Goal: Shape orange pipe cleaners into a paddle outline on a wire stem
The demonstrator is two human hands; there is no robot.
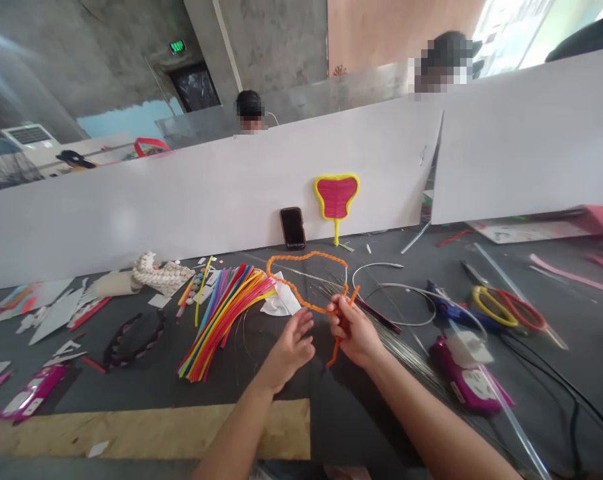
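My right hand (pixel 354 330) is closed on a loop of wire wrapped in orange pipe cleaner (pixel 301 257), pinching it at its near right side. One orange end sticks up past the fingers, and another hangs below them. A short stretch of pale bare wire shows at the loop's right. My left hand (pixel 288 351) is just left of it, fingers bent and apart, with nothing visible in them. Beyond the loop, a dark red fan with a yellow border (pixel 337 197) leans upright against the white board. A bundle of coloured pipe cleaners (pixel 226 320) lies left of my left hand.
A phone (pixel 293 228) leans on the white board (pixel 206 200). Thin wires (pixel 406 357) lie under my right forearm. Scissors (pixel 496 310), blue-handled pliers (pixel 448 310) and a purple power strip (pixel 471 380) sit at the right. A braided dark band (pixel 131 340) lies left. People are behind the board.
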